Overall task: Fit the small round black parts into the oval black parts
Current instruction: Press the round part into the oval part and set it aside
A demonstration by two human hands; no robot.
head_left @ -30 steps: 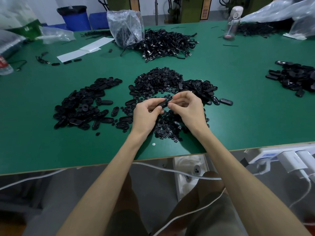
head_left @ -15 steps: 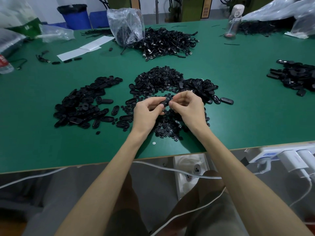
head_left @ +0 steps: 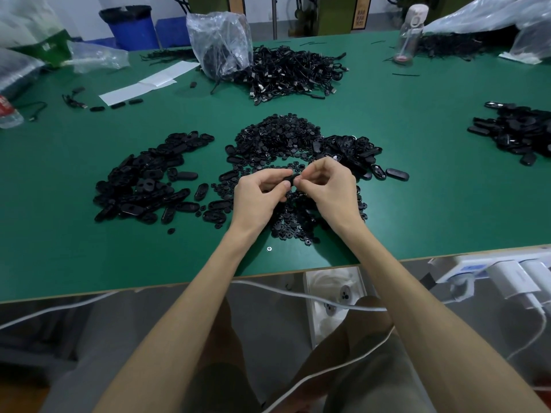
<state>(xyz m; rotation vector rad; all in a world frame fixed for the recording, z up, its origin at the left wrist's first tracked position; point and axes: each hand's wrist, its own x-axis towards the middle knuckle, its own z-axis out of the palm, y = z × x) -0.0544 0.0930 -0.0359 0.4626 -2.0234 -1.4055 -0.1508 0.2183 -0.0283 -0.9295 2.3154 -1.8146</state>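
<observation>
1. Since a second ago, neither hand has left its spot above the middle of the green surface. Only the fingertips have drawn slightly closer together.
2. The left hand has its fingers curled and pinches an oval black plastic part between thumb and forefinger, raised off the surface.
3. The right hand is also curled, and its thumb and forefinger pinch the other end of the same part. Whether a small round piece sits under those fingertips cannot be told.
4. A heap of small round black plastic parts lies beneath and beyond the hands, reaching toward the near edge.
5. A pile of oval black parts lies toward the left edge, and a smaller pile of oval black pieces touches the round heap on its right.
6. Another dark pile sits at the right edge.
7. Toward the far edge lie a tangle of black cables, a crumpled clear plastic bag touching it, a white paper sheet and a clear drinking bottle.
</observation>
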